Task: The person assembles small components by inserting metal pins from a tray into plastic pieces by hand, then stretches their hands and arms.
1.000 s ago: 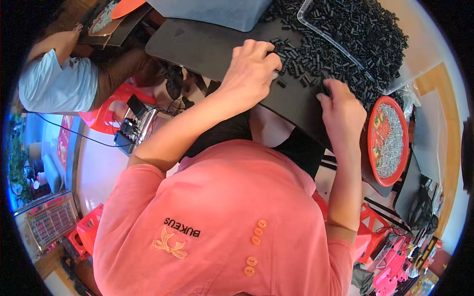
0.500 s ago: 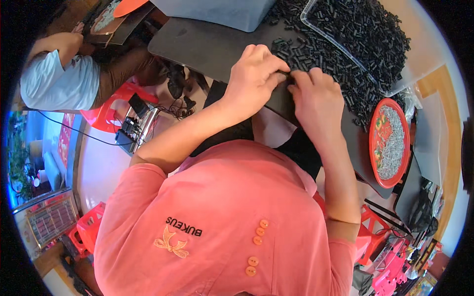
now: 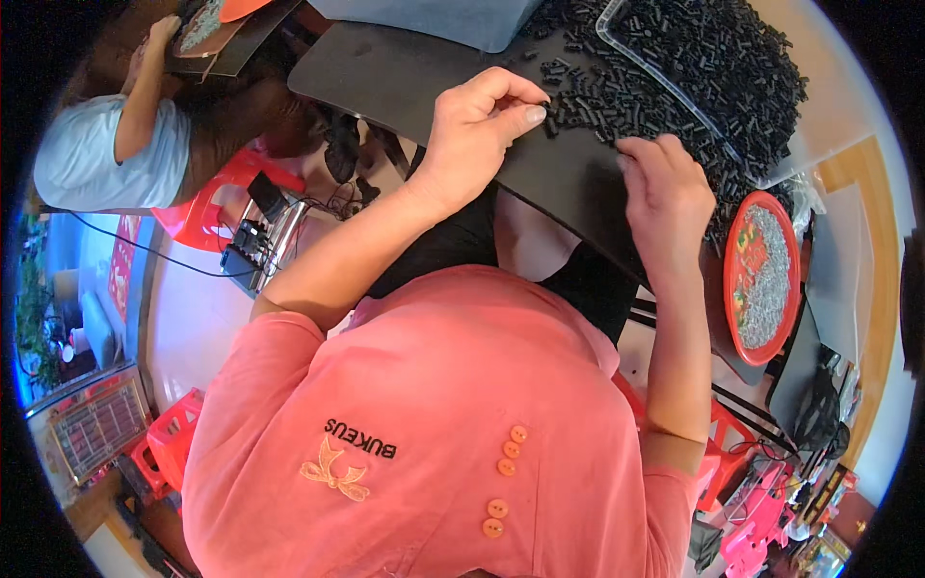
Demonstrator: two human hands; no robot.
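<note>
- The left hand's point(image 3: 467, 130) grip was clamped on a black piece point(image 3: 548, 104) over the desk point(image 3: 385, 82), beside the loose pile point(image 3: 599, 114).
- The right hand's point(image 3: 667, 197) grip could not be determined.
- Piece seemed light, stiff, best pinched mid-length.

From my remote feed I saw what looked like a small, makeshift workshop, though I could not tell whether it was in a home. Black pieces point(image 3: 718, 82) lay heaped by the hundred on a dark tabletop point(image 3: 376, 77) and in a translucent tub point(image 3: 829, 101), beside a red dish point(image 3: 748, 258) of silvery bits point(image 3: 768, 284). A second person point(image 3: 111, 154) sat at another board point(image 3: 252, 48), with red plastic stools point(image 3: 178, 438) and loose cables around the room.
</note>
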